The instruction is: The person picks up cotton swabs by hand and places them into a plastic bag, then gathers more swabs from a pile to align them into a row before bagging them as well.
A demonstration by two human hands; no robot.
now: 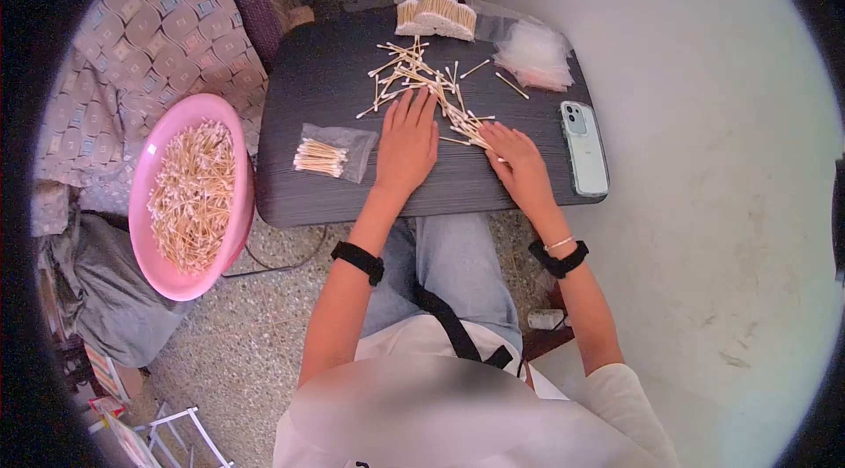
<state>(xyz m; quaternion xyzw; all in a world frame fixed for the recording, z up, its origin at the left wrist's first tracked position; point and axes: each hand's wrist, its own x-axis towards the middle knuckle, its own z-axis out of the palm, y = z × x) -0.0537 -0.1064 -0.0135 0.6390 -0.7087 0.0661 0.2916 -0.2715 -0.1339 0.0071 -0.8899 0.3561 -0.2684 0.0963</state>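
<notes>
Loose cotton swabs [414, 68] lie scattered over the middle of the dark table [352, 200]. My left hand [408, 141] lies palm down at the near side of the pile, its fingers stretched out and touching the swabs. To its right, my right hand [518, 162] rests by the lower right end of the pile, fingertips on a few swabs; its fingers look extended. Left of my left hand is a clear plastic bag [356, 151] with a bundle of swabs [320, 157] in or on it.
Several upright swab bundles [437, 16] stand at the table's far edge. Clear empty bags [534, 54] lie at the far right, above a phone [585, 149]. A pink basin [143, 204] full of swabs is left of the table. A wall [704, 204] is on the right.
</notes>
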